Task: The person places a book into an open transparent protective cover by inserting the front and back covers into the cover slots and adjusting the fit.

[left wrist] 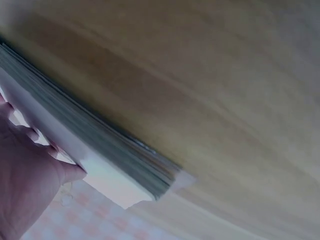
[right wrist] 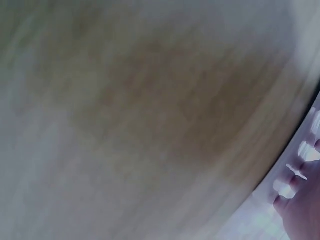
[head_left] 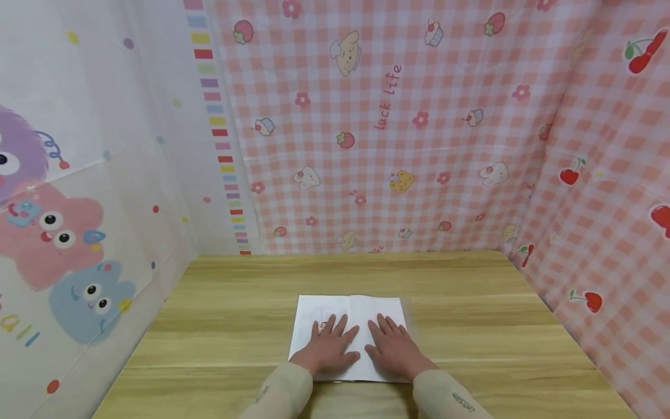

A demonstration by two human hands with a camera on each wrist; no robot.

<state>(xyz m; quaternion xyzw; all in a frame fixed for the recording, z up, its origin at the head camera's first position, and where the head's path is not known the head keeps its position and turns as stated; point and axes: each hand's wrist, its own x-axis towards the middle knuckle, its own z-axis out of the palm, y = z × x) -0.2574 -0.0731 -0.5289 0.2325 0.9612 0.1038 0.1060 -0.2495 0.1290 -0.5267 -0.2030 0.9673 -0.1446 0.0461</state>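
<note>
An open book [head_left: 324,307] with mostly white pages lies on the wooden table, its centre fold running between the two hands. My left hand [head_left: 331,348] rests flat on the left page, fingers spread, partly covering a small printed picture. On the right page my right hand [head_left: 395,349] lies with its fingers stretched out. In the left wrist view, the book's thick page edges [left wrist: 100,135] show beside the left hand [left wrist: 30,175]. The right wrist view catches only part of the right hand [right wrist: 304,202] at the edge of the page.
The wooden table [head_left: 209,326] extends around the book on all sides. A pink checked cloth [head_left: 377,145] hangs behind it and another checked cloth [head_left: 617,233] on the right. To the left hangs a white sheet [head_left: 141,198] with cartoon figures.
</note>
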